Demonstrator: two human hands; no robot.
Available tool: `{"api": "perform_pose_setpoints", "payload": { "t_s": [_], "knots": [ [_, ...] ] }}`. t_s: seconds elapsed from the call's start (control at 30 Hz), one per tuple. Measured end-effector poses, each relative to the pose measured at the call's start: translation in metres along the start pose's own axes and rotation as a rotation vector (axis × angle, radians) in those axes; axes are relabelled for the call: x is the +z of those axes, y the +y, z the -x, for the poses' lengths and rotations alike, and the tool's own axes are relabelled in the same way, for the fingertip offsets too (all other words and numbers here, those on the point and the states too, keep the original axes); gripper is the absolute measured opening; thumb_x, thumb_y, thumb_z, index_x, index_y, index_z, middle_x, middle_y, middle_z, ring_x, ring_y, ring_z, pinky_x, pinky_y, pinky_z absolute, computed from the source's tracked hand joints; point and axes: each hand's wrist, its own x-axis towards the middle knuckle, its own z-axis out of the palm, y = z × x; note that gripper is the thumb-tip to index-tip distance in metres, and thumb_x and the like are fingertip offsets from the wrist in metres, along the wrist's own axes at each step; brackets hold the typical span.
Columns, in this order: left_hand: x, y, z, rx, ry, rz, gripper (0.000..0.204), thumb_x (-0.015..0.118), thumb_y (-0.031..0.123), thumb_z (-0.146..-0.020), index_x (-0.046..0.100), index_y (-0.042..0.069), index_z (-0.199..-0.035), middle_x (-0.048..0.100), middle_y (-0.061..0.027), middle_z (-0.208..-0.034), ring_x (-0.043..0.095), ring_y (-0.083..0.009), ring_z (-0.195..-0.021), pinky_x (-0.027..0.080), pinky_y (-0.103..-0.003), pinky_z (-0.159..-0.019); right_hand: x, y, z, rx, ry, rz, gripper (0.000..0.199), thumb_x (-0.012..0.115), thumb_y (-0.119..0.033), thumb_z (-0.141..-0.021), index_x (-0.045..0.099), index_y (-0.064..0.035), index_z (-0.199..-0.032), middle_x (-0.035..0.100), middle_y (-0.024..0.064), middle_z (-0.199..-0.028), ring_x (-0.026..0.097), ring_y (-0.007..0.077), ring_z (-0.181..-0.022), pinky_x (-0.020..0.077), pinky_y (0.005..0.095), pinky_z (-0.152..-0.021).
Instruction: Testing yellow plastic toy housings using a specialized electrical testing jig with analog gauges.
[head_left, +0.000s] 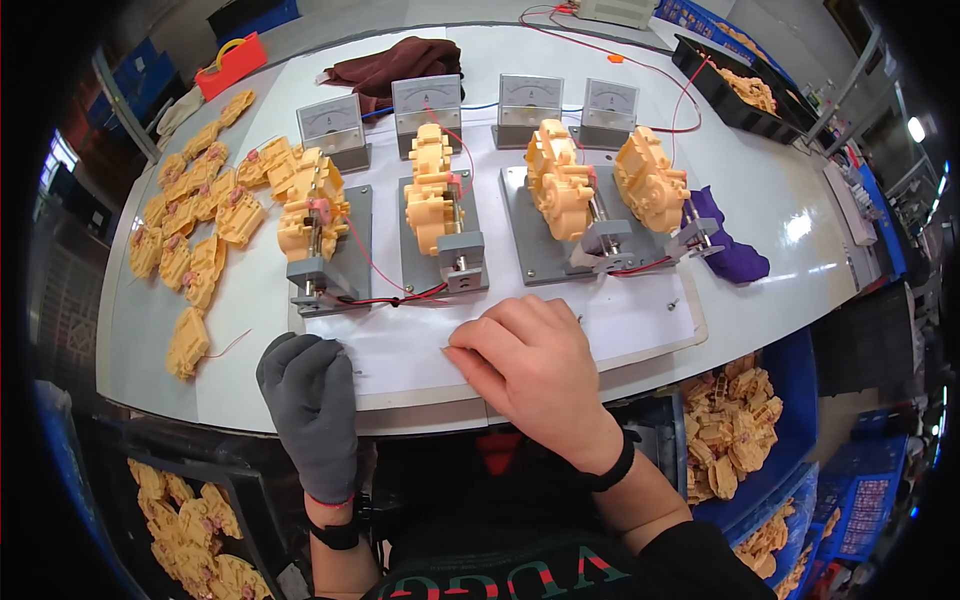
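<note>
Both hands rest on the white sheet (pixel 420 345) before four test fixtures.
Gloved left hand (pixel 312 395) lies flat, empty; bare right hand (pixel 530 365) curls loosely, gripping nothing, near the second yellow gearbox (pixel 432 190), standing lengthwise away from them.

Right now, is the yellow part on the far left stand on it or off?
On: the yellow part sits clamped on its grey stand.

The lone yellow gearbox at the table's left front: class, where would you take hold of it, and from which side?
Probably across the two long sides of the lone yellow gearbox, from above: it lies flat, apart from the others, nearest the gloved left hand.
</note>
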Motion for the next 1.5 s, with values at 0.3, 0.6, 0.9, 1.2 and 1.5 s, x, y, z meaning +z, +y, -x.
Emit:
{"api": "perform_pose_setpoints", "payload": {
  "t_s": [0.3, 0.6, 0.9, 1.2, 1.5],
  "knots": [
    [0.004, -0.001, 0.001, 0.004, -0.001, 0.001, 0.016, 0.068, -0.001, -0.082, 0.066, 0.004, -0.097, 0.059, -0.0088, -0.108, 0.051, -0.0269, -0.113, 0.041, -0.037, -0.097, -0.004, 0.001, 0.002, 0.027, 0.006, -0.022, 0.011, 0.076, -0.015, -0.080, 0.065, -0.0121, -0.084, 0.056, 0.0001, -0.076, 0.056, 0.0207, -0.073, 0.0397, 0.0344, -0.068],
    [0.003, -0.009, 0.004, -0.007, 0.026, -0.004, 0.016, 0.067, -0.001, -0.082, 0.066, 0.003, -0.098, 0.060, -0.0092, -0.107, 0.052, -0.0270, -0.113, 0.041, -0.038, -0.098, -0.054, 0.018, 0.019, 0.203, 0.097, -0.096, 0.012, 0.067, -0.005, -0.088, 0.066, -0.0052, -0.100, 0.063, 0.0103, -0.092, 0.059, 0.0286, -0.086, 0.0476, 0.0393, -0.078],
    [0.005, -0.004, 0.002, 0.005, 0.032, -0.002, 0.016, 0.067, -0.002, -0.082, 0.067, 0.002, -0.096, 0.061, -0.0090, -0.106, 0.052, -0.0270, -0.112, 0.041, -0.038, -0.096, -0.104, 0.085, 0.064, 0.475, 0.122, 0.114, 0.009, 0.067, -0.010, -0.091, 0.068, -0.0031, -0.097, 0.058, 0.0081, -0.095, 0.057, 0.0212, -0.087, 0.0466, 0.0299, -0.075],
    [0.007, 0.001, 0.000, -0.018, 0.030, 0.078, 0.017, 0.068, -0.004, -0.080, 0.067, 0.002, -0.096, 0.060, -0.0083, -0.107, 0.052, -0.0263, -0.112, 0.043, -0.036, -0.096, -0.100, 0.070, 0.060, 0.388, 0.215, 0.264, 0.008, 0.070, -0.011, -0.089, 0.069, -0.0073, -0.096, 0.061, 0.0077, -0.101, 0.056, 0.0244, -0.097, 0.0416, 0.0351, -0.089],
    [0.006, 0.001, 0.000, -0.002, 0.043, 0.057, 0.019, 0.069, -0.004, -0.079, 0.068, 0.003, -0.097, 0.061, -0.0083, -0.105, 0.052, -0.0267, -0.112, 0.044, -0.036, -0.094, -0.060, 0.046, 0.031, 0.161, -0.011, 0.183, 0.011, 0.075, -0.012, -0.082, 0.071, -0.0112, -0.092, 0.061, 0.0013, -0.085, 0.057, 0.0212, -0.085, 0.0389, 0.0352, -0.079]
  ]
}}
